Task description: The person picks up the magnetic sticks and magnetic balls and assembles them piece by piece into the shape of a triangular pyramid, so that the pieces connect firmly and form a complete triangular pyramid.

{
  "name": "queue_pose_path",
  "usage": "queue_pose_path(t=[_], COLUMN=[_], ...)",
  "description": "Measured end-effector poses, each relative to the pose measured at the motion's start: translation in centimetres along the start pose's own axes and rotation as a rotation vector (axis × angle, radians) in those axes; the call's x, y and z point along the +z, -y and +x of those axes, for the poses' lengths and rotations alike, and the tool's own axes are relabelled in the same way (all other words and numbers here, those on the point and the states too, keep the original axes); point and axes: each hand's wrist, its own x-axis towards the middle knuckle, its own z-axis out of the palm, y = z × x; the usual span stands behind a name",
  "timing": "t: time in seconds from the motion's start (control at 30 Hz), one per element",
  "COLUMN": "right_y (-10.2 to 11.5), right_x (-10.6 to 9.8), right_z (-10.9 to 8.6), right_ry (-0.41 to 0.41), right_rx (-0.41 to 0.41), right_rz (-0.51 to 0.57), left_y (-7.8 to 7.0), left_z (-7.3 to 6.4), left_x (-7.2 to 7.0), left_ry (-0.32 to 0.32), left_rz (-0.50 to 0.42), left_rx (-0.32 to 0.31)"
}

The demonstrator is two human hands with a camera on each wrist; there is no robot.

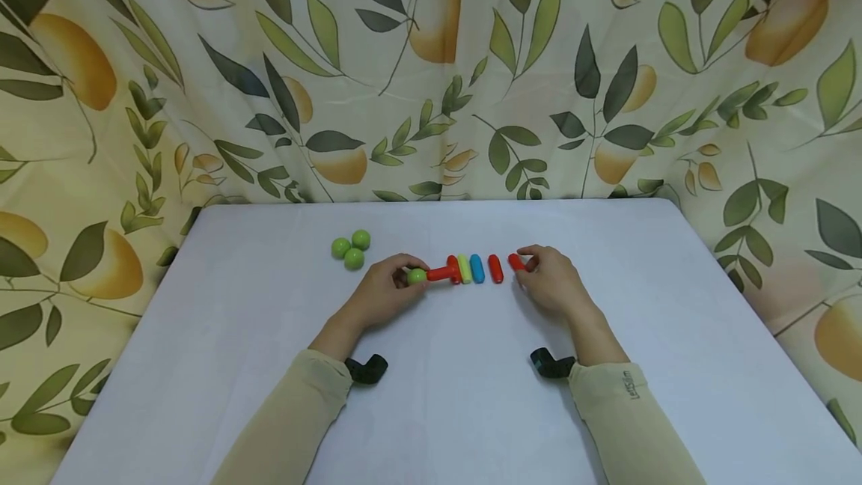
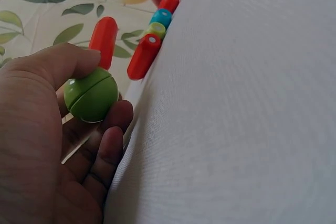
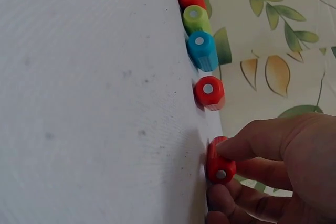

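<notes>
My left hand [image 1: 385, 292] pinches a green ball [image 2: 90, 95] between thumb and fingers. A red rod [image 2: 103, 40] sticks out from that ball and points right, above the table in the left wrist view. At the right end of a row of short rods, my right hand [image 1: 554, 281] pinches another red rod [image 3: 220, 163] by thumb and fingers. Between the hands lie a red rod [image 2: 144, 56], a yellow-green rod [image 1: 465, 269], a blue rod [image 1: 477, 269] and a second red rod [image 1: 495, 269]. Their ends carry round silvery spots.
Several loose green balls [image 1: 353, 258] sit in a cluster beyond my left hand. All lies on a white-covered table [image 1: 431, 395]. Behind its far edge hangs a fruit-and-leaf patterned cloth [image 1: 404, 118]. A black device [image 1: 367, 370] is worn at each wrist.
</notes>
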Motion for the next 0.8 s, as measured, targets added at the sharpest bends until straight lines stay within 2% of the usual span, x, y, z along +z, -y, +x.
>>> queue_pose_path(t=[0.23, 0.5, 0.8], right_y=[-0.17, 0.08, 0.04], right_x=[-0.13, 0.21, 0.20], right_z=[-0.10, 0.16, -0.03], right_ry=[-0.001, -0.021, -0.023], right_rx=[0.032, 0.006, 0.026], right_rz=[0.002, -0.016, -0.021], left_y=[0.05, 0.09, 0.00], left_z=[-0.06, -0.14, -0.08], left_x=[0.09, -0.11, 0.01], left_ry=[0.002, -0.008, -0.011], left_rz=[-0.009, -0.004, -0.018], left_rx=[-0.008, -0.015, -0.010])
